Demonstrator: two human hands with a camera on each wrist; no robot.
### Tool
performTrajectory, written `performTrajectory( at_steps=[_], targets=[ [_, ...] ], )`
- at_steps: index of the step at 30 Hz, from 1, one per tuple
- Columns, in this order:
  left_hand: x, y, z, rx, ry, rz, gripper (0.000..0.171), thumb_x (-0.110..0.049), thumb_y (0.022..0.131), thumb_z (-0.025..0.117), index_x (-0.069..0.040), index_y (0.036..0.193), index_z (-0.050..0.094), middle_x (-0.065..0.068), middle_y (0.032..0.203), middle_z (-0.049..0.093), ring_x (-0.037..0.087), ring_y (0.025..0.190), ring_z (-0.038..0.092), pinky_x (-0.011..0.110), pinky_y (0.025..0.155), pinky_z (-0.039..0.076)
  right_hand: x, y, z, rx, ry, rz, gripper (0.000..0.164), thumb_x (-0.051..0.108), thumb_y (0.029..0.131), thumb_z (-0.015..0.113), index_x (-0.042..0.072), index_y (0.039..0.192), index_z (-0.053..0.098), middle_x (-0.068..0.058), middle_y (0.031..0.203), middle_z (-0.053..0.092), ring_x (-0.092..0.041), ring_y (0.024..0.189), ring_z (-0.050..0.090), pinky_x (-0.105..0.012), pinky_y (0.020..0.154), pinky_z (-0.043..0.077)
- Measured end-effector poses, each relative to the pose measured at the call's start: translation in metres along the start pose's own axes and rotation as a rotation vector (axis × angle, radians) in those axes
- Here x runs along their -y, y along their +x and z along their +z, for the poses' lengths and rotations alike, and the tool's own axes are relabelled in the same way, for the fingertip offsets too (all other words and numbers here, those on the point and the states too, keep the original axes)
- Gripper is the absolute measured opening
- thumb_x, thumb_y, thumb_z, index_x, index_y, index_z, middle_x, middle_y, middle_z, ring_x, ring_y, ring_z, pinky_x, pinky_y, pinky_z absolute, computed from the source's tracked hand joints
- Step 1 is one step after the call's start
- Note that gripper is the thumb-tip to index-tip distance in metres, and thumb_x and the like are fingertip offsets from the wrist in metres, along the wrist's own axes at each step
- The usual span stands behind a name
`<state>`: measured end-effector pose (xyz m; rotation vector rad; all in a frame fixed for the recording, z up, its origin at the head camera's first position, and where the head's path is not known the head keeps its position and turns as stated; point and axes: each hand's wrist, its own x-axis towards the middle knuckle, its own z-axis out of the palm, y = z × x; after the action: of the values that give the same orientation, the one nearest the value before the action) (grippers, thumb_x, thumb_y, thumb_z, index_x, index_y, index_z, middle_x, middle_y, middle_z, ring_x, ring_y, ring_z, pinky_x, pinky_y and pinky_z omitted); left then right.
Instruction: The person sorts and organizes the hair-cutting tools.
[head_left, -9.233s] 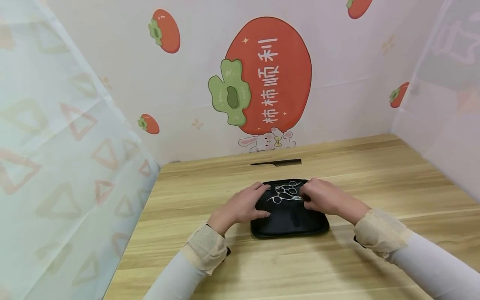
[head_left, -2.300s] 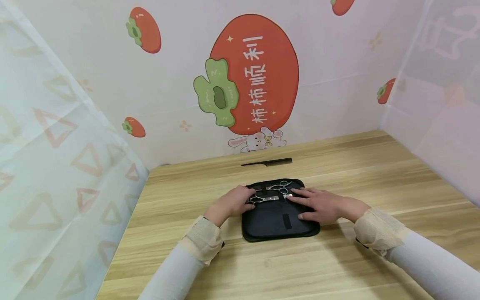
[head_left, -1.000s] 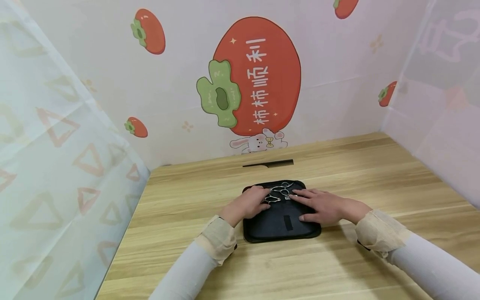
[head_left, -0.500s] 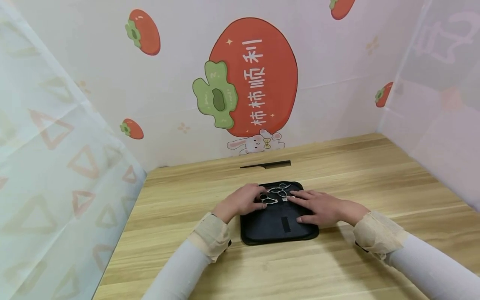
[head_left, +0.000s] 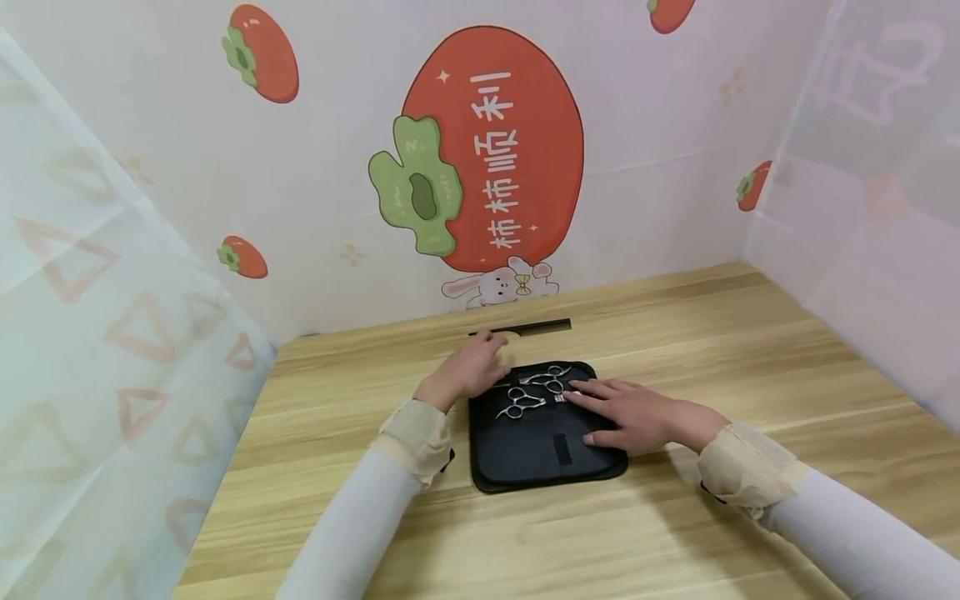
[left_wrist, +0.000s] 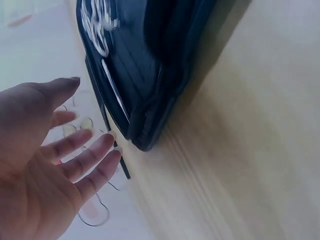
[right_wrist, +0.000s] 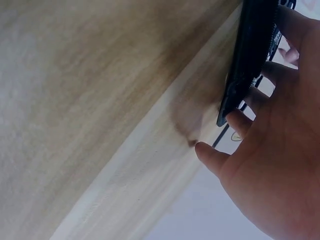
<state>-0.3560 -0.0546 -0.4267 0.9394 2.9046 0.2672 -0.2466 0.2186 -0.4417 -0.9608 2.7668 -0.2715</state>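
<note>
A black zip case (head_left: 525, 460) lies open on the table, with two pairs of silver hairdressing scissors in it. The lower scissors (head_left: 531, 403) have their finger rings toward the left; the upper scissors (head_left: 537, 379) have theirs toward the right. My left hand (head_left: 467, 367) is over the case's far left corner, fingers extended toward a black tail comb (head_left: 547, 327). In the left wrist view that hand holds nothing, and a slim silver piece (left_wrist: 115, 90) shows in the case. My right hand (head_left: 641, 414) rests with spread fingers on the case's right side.
The wooden table (head_left: 720, 517) runs back to a white wall cloth (head_left: 637, 225) printed with persimmons and a rabbit. Cloth panels also close off the left side (head_left: 112, 350) and the right side (head_left: 885, 275).
My left hand has let go of the lower scissors, which now lie in full view, and has moved away toward the comb. The right hand stays on the case, no longer gripping as it was earliest.
</note>
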Motion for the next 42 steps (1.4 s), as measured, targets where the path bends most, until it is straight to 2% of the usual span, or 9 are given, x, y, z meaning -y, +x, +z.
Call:
performTrajectory(
  at_steps=[3,7,15,19,25,30,35,38,42],
  targets=[
    [0.008,0.013,-0.003,-0.016,-0.013,-0.047,0.054,-0.029,0.093,0.054,-0.006,0.139,0.038,0.016,0.131,0.038,0.026,0.11,0.049,0.038,0.095,0.04,-0.001,0.001,-0.001,-0.015,-0.002,0.001,0.067,0.052,0.09,0.048,0.024,0.147,0.025,-0.006,0.151,0.02,-0.036,0.134,0.021,-0.056,0.102,0.023],
    [0.016,0.026,-0.004,-0.01,-0.027,-0.091,0.05,-0.023,0.093,0.052,-0.003,0.137,0.039,0.017,0.136,0.035,0.027,0.117,0.044,0.038,0.099,0.035,-0.003,0.003,0.002,-0.035,0.003,-0.008,0.067,0.052,0.091,0.048,0.025,0.147,0.025,-0.006,0.151,0.021,-0.036,0.134,0.021,-0.056,0.102,0.022],
    [0.019,0.035,0.007,0.073,-0.006,-0.159,0.049,-0.017,0.093,0.048,-0.003,0.139,0.037,0.013,0.137,0.036,0.025,0.124,0.039,0.036,0.103,0.031,-0.001,0.001,0.012,-0.03,0.018,-0.018,0.067,0.053,0.091,0.047,0.024,0.147,0.025,-0.006,0.151,0.021,-0.036,0.134,0.021,-0.056,0.102,0.022],
    [0.018,0.037,0.009,0.071,0.034,-0.16,0.038,-0.011,0.092,0.048,-0.003,0.129,0.048,0.012,0.126,0.043,0.022,0.114,0.045,0.035,0.099,0.036,0.001,0.002,0.011,-0.032,0.011,-0.032,0.066,0.052,0.092,0.045,0.022,0.147,0.024,-0.008,0.151,0.021,-0.037,0.134,0.02,-0.056,0.102,0.022],
    [0.012,0.041,0.005,0.048,0.052,-0.145,0.017,-0.006,0.089,0.052,-0.005,0.103,0.062,0.007,0.1,0.053,0.02,0.092,0.051,0.034,0.084,0.043,-0.001,0.001,0.009,-0.032,-0.003,-0.033,0.065,0.052,0.093,0.043,0.021,0.147,0.024,-0.01,0.15,0.021,-0.039,0.134,0.021,-0.057,0.102,0.022],
    [0.009,0.039,0.005,0.054,0.058,-0.163,0.01,-0.001,0.085,0.054,-0.007,0.087,0.061,0.004,0.088,0.056,0.018,0.08,0.051,0.033,0.072,0.045,-0.003,0.002,0.012,-0.019,0.001,-0.011,0.064,0.052,0.094,0.041,0.024,0.148,0.021,-0.006,0.152,0.018,-0.036,0.136,0.018,-0.054,0.104,0.02],
    [0.009,0.036,0.005,0.061,0.092,-0.169,0.015,0.001,0.082,0.055,-0.009,0.071,0.056,0.003,0.078,0.051,0.019,0.073,0.046,0.032,0.066,0.041,-0.005,0.003,0.015,-0.021,-0.005,-0.002,0.064,0.053,0.093,0.04,0.026,0.148,0.02,-0.003,0.152,0.017,-0.033,0.136,0.016,-0.053,0.105,0.02],
    [0.01,0.032,0.004,0.076,0.091,-0.174,0.018,0.002,0.083,0.055,-0.009,0.069,0.051,0.002,0.073,0.043,0.018,0.07,0.042,0.031,0.063,0.037,-0.006,0.004,0.016,-0.018,-0.009,0.002,0.065,0.055,0.093,0.038,0.028,0.148,0.019,-0.002,0.153,0.016,-0.032,0.137,0.015,-0.052,0.105,0.019],
    [0.011,0.027,0.004,0.085,0.079,-0.177,0.017,0.001,0.083,0.054,-0.009,0.071,0.052,0.001,0.071,0.045,0.018,0.067,0.043,0.03,0.06,0.038,-0.006,0.004,0.017,-0.018,-0.015,0.006,0.065,0.057,0.093,0.037,0.029,0.148,0.018,-0.001,0.153,0.015,-0.032,0.137,0.015,-0.052,0.105,0.019]
  ],
)
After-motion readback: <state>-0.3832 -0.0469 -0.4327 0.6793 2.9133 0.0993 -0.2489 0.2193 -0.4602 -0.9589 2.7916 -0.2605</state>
